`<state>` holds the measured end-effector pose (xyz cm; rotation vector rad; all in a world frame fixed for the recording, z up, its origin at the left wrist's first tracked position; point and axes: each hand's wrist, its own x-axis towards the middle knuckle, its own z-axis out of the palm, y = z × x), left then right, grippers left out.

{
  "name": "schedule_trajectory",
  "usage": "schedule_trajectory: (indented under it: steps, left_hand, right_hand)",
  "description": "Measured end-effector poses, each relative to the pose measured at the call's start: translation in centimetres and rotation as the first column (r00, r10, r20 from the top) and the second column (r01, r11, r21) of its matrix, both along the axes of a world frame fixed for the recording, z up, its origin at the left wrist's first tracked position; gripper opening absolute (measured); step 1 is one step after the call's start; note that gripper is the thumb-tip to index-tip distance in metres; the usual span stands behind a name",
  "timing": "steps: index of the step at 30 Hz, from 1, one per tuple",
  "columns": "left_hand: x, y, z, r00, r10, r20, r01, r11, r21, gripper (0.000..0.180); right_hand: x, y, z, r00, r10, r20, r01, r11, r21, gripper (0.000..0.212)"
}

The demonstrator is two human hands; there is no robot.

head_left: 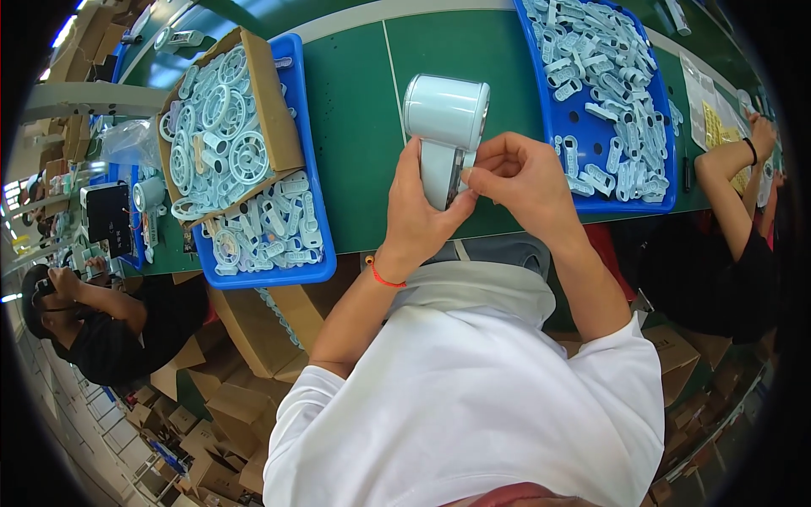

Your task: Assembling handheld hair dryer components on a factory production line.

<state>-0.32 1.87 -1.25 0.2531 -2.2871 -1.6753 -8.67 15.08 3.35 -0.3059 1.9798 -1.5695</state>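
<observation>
Green table [355,110], assembly line, co-workers seated on both sides, cardboard boxes stacked on the floor behind.

Left hand [418,220] wraps the handle of a pale blue handheld device [443,127], round head pointing away from the person, held just above the table edge. Grip is closed around the lower body. Right hand [519,182] pinches at the side of the handle, thumb and forefinger pressed together right where the left thumb sits. Looks like a small part is being seated there, but the part itself is hidden by the fingers, can't confirm.

Left of the hands: blue tray [308,211] with an open cardboard box [270,93] of round pale blue rings and grilles, plus loose flat clips in the tray below it. Right of the hands: second blue tray [559,127] heaped with small oblong pale blue pieces.

Progress, my read: housing and head are already joined, the unit looks near whole. What's left on this one seems to be the small side piece at the handle. Both trays well stocked, so plenty of units to go.

Co-worker's arm [726,182] far right, working on yellow sheets. Another person at far left, head down.
</observation>
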Motion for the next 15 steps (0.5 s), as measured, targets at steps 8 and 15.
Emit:
schedule_trajectory:
  steps: [8, 15]
  left_hand:
    - [0.0, 0.0, -0.2, 1.0, -0.01, 0.017, 0.011, 0.998, -0.059, 0.071]
    - [0.5, -0.9, 0.3, 0.983, -0.133, 0.123, 0.094, 0.955, 0.28, 0.068]
  right_hand:
    - [-0.7, 0.0, -0.3, 0.992, 0.02, 0.129, -0.019, 1.0, -0.004, 0.019]
    - [-0.6, -0.3, -1.6, 0.979, 0.201, -0.039, -0.205, 0.961, -0.186, 0.045]
